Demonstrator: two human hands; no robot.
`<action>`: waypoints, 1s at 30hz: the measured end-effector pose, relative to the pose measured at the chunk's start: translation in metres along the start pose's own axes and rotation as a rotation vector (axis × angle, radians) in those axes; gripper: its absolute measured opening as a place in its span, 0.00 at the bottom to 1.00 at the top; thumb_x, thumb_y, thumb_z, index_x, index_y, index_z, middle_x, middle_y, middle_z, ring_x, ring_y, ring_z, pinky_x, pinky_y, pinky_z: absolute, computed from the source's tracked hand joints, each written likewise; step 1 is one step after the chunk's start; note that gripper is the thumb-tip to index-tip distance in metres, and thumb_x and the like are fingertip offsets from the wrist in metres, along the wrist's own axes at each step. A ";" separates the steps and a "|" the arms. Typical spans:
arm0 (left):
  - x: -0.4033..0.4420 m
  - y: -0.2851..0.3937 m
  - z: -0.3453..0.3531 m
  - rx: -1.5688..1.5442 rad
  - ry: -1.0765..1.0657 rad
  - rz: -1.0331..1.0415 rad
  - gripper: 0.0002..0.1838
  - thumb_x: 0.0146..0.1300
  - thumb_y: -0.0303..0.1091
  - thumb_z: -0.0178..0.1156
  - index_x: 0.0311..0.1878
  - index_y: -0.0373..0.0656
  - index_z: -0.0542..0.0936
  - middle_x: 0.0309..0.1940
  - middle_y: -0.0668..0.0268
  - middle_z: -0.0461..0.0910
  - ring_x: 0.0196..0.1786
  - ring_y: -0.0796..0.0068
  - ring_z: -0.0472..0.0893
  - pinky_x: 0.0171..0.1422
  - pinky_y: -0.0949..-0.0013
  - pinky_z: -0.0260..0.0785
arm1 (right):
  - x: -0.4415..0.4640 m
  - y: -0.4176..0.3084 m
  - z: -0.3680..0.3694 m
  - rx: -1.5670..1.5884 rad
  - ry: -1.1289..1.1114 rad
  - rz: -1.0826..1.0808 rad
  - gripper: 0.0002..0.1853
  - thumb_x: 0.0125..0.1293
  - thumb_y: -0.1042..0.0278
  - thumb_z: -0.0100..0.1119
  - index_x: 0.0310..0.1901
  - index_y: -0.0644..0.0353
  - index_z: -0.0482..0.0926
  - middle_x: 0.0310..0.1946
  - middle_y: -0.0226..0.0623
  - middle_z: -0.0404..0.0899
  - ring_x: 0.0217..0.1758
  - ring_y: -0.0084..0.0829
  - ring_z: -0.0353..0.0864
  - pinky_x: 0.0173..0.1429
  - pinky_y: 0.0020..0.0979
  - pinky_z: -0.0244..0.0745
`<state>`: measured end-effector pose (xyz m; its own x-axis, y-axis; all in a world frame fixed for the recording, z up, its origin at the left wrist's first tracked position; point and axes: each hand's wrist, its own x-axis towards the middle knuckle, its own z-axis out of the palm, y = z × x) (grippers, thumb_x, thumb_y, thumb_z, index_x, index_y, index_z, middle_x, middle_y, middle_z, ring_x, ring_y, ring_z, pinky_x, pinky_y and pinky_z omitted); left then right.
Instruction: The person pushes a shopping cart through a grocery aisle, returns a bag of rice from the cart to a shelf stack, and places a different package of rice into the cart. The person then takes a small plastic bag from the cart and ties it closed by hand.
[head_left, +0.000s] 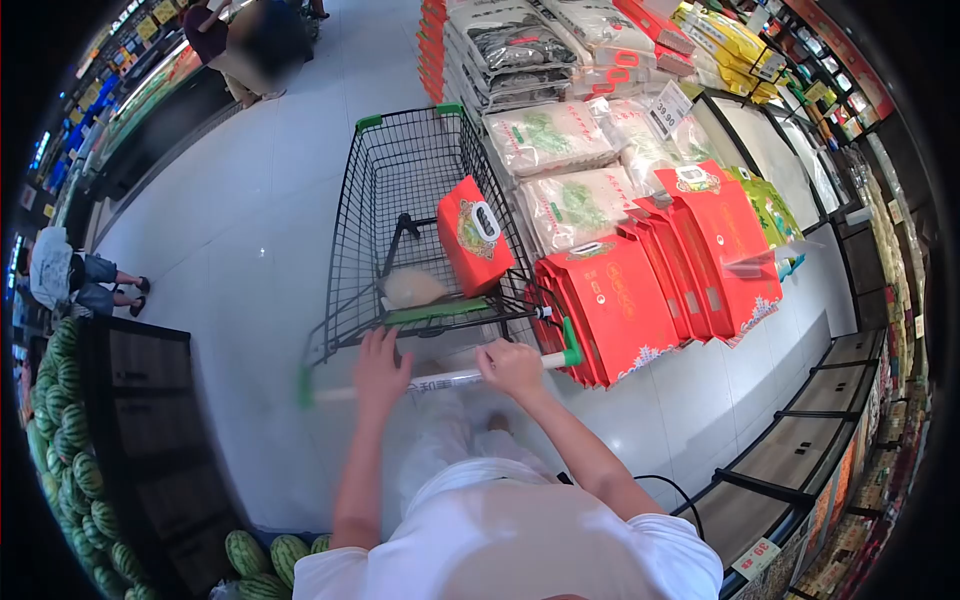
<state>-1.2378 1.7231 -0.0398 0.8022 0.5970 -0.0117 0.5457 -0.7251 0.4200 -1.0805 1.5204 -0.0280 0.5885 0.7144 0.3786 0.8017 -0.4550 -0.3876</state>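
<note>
Ahead of me stands a black wire shopping cart (400,160) with green corners and a pale handle bar (440,382). Its basket holds an upright red package (475,238) with a white handle piece, and a pale, roundish item (414,288) near the handle end. My right hand (510,366) is closed around the handle bar, right of its printed lettering. My left hand (382,366) is over the bar's left part, slightly blurred, with its fingers apart and pointing forward toward the basket.
Red packages (620,310) and stacked rice bags (550,140) stand close along the cart's right side. Watermelons (75,440) lie at the left and bottom edges. People stand at the far upper left (215,45) and the left (85,270). Shelving (780,440) curves along the right.
</note>
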 end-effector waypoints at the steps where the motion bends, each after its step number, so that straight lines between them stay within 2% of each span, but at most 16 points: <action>1: 0.011 -0.001 0.001 0.005 0.002 -0.014 0.29 0.64 0.48 0.60 0.66 0.46 0.73 0.68 0.57 0.70 0.73 0.52 0.64 0.74 0.55 0.60 | 0.011 0.005 0.006 -0.006 0.002 0.007 0.16 0.61 0.59 0.62 0.18 0.54 0.77 0.17 0.34 0.77 0.17 0.37 0.79 0.25 0.37 0.75; 7: 0.082 -0.019 0.004 0.015 0.022 -0.036 0.29 0.66 0.49 0.57 0.66 0.46 0.72 0.69 0.58 0.69 0.74 0.53 0.61 0.73 0.55 0.61 | 0.088 0.032 0.043 -0.066 0.018 -0.002 0.15 0.60 0.60 0.62 0.17 0.54 0.77 0.17 0.35 0.76 0.18 0.40 0.79 0.26 0.39 0.75; 8: 0.094 -0.016 -0.004 -0.067 0.032 -0.029 0.29 0.65 0.45 0.57 0.65 0.38 0.72 0.67 0.49 0.69 0.73 0.45 0.62 0.75 0.52 0.57 | 0.101 0.036 0.049 -0.063 0.014 0.004 0.16 0.60 0.60 0.62 0.17 0.54 0.77 0.17 0.36 0.76 0.18 0.41 0.79 0.26 0.40 0.75; 9: 0.107 -0.018 -0.006 -0.074 0.034 -0.033 0.29 0.65 0.45 0.57 0.65 0.37 0.72 0.66 0.49 0.70 0.72 0.44 0.62 0.75 0.52 0.57 | 0.116 0.039 0.055 -0.049 0.052 -0.008 0.16 0.60 0.61 0.61 0.17 0.55 0.76 0.17 0.37 0.75 0.18 0.40 0.78 0.23 0.39 0.72; 15: 0.182 -0.041 -0.006 -0.070 0.160 0.062 0.24 0.65 0.40 0.59 0.60 0.35 0.74 0.60 0.49 0.74 0.67 0.41 0.67 0.72 0.50 0.61 | 0.197 0.055 0.093 -0.056 0.021 0.023 0.18 0.62 0.57 0.58 0.16 0.55 0.76 0.18 0.39 0.78 0.19 0.44 0.79 0.26 0.43 0.74; 18: 0.223 -0.059 -0.003 -0.010 0.225 0.023 0.19 0.65 0.42 0.59 0.55 0.42 0.79 0.61 0.60 0.76 0.65 0.50 0.72 0.65 0.55 0.70 | 0.239 0.058 0.114 -0.068 -0.003 0.039 0.19 0.62 0.56 0.57 0.16 0.56 0.77 0.18 0.39 0.78 0.20 0.44 0.79 0.27 0.43 0.75; 21: 0.266 -0.075 -0.011 -0.095 0.279 0.080 0.12 0.64 0.38 0.60 0.45 0.42 0.81 0.55 0.63 0.79 0.58 0.54 0.76 0.58 0.56 0.73 | 0.280 0.059 0.137 -0.086 -0.051 0.059 0.20 0.63 0.54 0.56 0.17 0.56 0.79 0.18 0.40 0.79 0.21 0.44 0.80 0.28 0.44 0.75; 24: 0.308 -0.088 -0.026 -0.145 0.339 -0.004 0.08 0.63 0.37 0.61 0.37 0.43 0.80 0.45 0.64 0.80 0.51 0.57 0.78 0.50 0.57 0.74 | 0.322 0.056 0.163 -0.071 -0.052 0.075 0.20 0.63 0.54 0.55 0.18 0.56 0.80 0.19 0.40 0.80 0.21 0.44 0.81 0.28 0.45 0.75; 27: 0.354 -0.117 -0.026 -0.080 0.443 0.036 0.09 0.64 0.39 0.61 0.33 0.45 0.79 0.37 0.65 0.78 0.45 0.60 0.79 0.42 0.57 0.73 | 0.365 0.051 0.191 -0.060 -0.045 0.081 0.20 0.64 0.54 0.55 0.18 0.55 0.80 0.19 0.40 0.81 0.21 0.44 0.81 0.28 0.44 0.75; 30: 0.399 -0.147 -0.032 -0.014 0.288 -0.042 0.12 0.65 0.41 0.60 0.30 0.45 0.77 0.34 0.67 0.76 0.36 0.63 0.80 0.36 0.57 0.71 | 0.407 0.047 0.218 -0.038 -0.046 0.062 0.20 0.64 0.54 0.55 0.18 0.55 0.80 0.19 0.40 0.81 0.21 0.44 0.81 0.29 0.44 0.76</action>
<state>-1.0057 2.0793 -0.0772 0.6763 0.7005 0.2278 0.5716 -0.6942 0.4375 -0.8267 1.9053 -0.0753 0.6328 0.7072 0.3154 0.7674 -0.5187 -0.3768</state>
